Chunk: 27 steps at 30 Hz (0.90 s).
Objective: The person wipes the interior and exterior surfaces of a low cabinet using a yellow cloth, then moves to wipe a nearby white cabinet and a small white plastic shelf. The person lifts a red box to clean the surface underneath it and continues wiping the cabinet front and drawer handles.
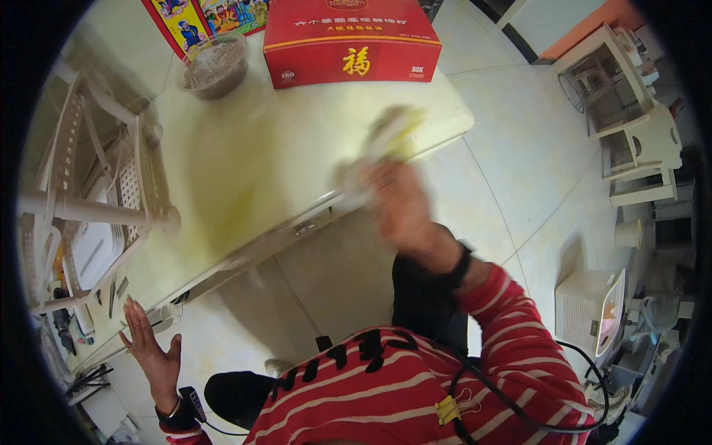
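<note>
My right hand (pixel 403 200), smeared by motion, is closed around a white and yellow item (pixel 392 133) at the table's front edge. Blur hides whether that item is a cloth or a soft wrapper. Beneath it lies the pale tabletop (pixel 311 133), with yellowish patches to the left. Far to the left, my left hand (pixel 149 347) holds nothing, its fingers spread beside the table edge. Close to its fingertips are a slim dark tool (pixel 112 296) and a small flat grey piece (pixel 123 286).
A red cardboard box (pixel 350 55) stands at the table's back, beside a clear plastic bowl (pixel 214 67) with brownish contents. A beige plastic rack (pixel 100 206) occupies the left side. White chairs (pixel 651 139) and a white basket (pixel 584 306) are on the floor at right.
</note>
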Available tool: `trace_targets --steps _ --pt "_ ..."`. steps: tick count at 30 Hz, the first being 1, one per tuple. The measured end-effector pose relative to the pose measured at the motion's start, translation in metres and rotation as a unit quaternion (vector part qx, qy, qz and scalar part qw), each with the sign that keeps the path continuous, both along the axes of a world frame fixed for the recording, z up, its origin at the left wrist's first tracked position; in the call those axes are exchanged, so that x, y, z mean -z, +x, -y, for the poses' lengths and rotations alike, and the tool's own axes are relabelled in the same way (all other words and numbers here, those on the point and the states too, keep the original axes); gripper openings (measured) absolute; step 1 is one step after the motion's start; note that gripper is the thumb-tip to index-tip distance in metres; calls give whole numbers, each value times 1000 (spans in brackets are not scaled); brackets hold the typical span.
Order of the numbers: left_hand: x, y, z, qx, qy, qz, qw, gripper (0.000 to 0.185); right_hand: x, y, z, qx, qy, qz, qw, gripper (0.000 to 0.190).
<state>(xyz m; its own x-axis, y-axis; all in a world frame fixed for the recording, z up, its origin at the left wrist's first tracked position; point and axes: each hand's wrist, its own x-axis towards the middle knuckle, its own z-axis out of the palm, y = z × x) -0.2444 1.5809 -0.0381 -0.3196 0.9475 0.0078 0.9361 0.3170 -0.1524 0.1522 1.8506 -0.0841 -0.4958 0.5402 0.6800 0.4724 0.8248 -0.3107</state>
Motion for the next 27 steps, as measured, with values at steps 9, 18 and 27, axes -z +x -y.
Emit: trace_targets --steps 9,18,27 --pt "-3 -3 0 2 -8 3 1000 99 -26 59 -9 83 -22 -4 996 49" --pt "-5 -1 -1 12 1 8 1000 98 -18 -37 11 -88 -64 -6 994 46" --pt "-9 -1 -1 10 18 28 999 97 -72 -67 -62 -91 18 145 985 39"
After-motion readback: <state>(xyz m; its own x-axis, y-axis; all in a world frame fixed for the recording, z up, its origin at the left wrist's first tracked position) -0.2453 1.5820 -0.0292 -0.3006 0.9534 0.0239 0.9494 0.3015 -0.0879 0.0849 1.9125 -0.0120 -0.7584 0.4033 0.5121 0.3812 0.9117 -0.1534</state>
